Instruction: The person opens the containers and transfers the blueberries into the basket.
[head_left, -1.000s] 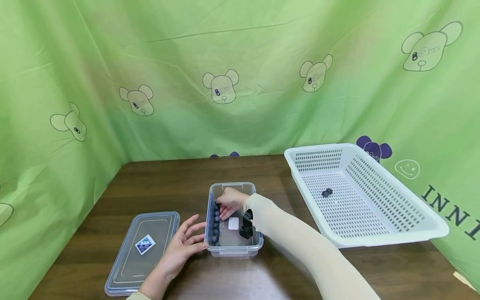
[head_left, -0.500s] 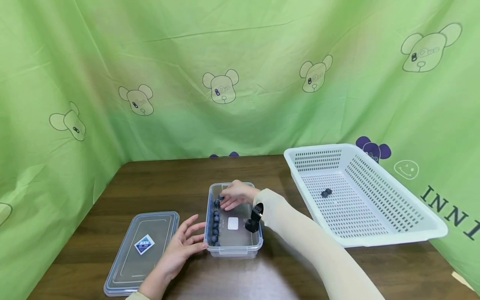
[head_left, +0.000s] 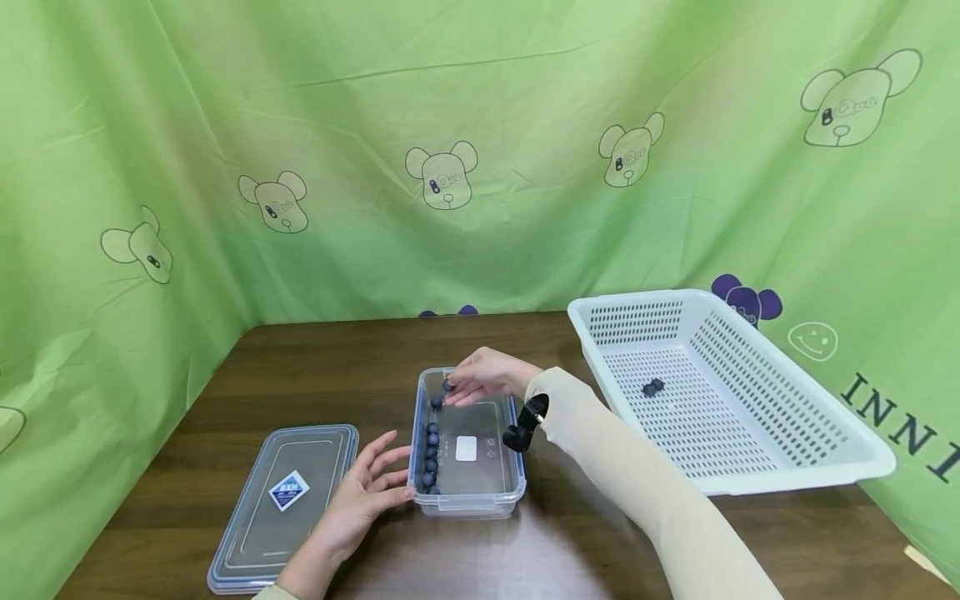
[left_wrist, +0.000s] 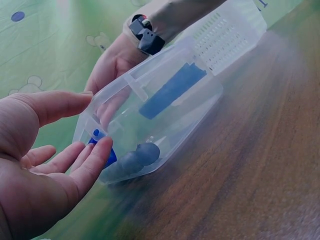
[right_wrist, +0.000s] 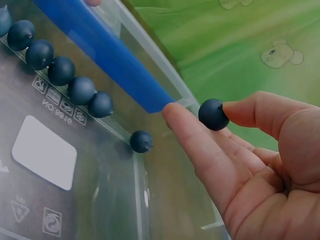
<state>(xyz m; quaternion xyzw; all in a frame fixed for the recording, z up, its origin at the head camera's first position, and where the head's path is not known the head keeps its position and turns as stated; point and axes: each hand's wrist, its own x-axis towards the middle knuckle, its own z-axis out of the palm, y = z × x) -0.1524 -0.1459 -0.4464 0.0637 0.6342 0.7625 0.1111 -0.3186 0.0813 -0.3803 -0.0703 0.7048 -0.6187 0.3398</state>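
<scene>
My right hand (head_left: 487, 375) is over the far end of a clear plastic box (head_left: 471, 504). It pinches a dark blueberry (right_wrist: 213, 114) between thumb and fingers, above the box's interior. Along the box's left wall lies a line of several blueberries (right_wrist: 61, 71). One single blueberry (right_wrist: 141, 141) sits a little apart at the far end of that line. My left hand (head_left: 360, 504) is at the box's near left side, fingers spread and fairly straight, the thumb tip right at the near left corner and fingertips close along the wall.
A clear lid (head_left: 258, 525) with a blue rim and a diamond-shaped label lies on the wooden table (head_left: 352, 354) at the left. At the right stands a white slotted basket (head_left: 780, 483) with a pair of dark berries (head_left: 653, 387) in it. A green curtain (head_left: 525, 250) hangs behind.
My right hand has risen and moved away and to the right from the row, and the pinched blueberry has come into view. My left hand and the box stay put.
</scene>
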